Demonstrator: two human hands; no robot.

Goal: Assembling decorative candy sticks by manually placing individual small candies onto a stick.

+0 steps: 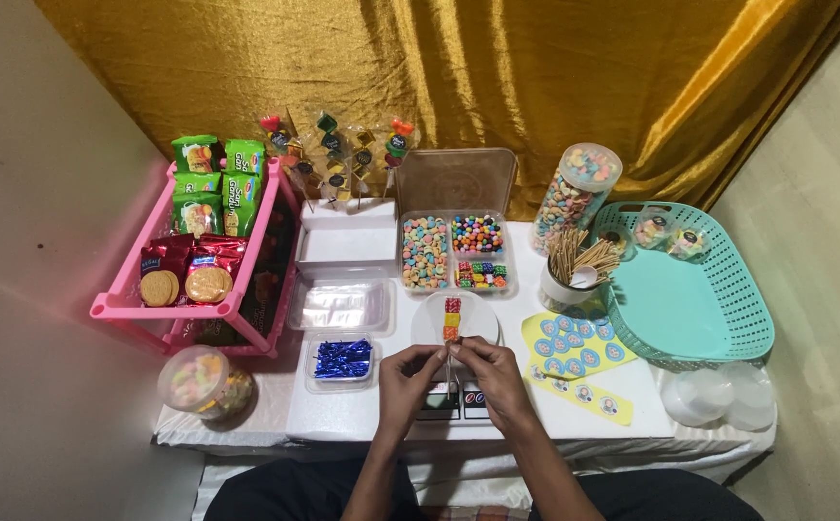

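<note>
1. Left hand (408, 371) and right hand (490, 371) both pinched shut on the lower end of a thin skewer (449, 359), fingertips meeting over the small scale (458, 400) at the bench's (343, 420) front edge.
2. Skewer upright, three candy cubes (452, 318) (red, yellow, orange) already threaded, hovering above the round white plate (468, 323).
3. Best held low on the stick, away from the sweets, to keep the cubes from sliding or twisting.
4. Worth steadying wrists; loose candies sit close in the divided tray (454, 253).
5. Spare sticks stand in the white cup (566, 280), blue twist ties (343, 359) just left.
</note>
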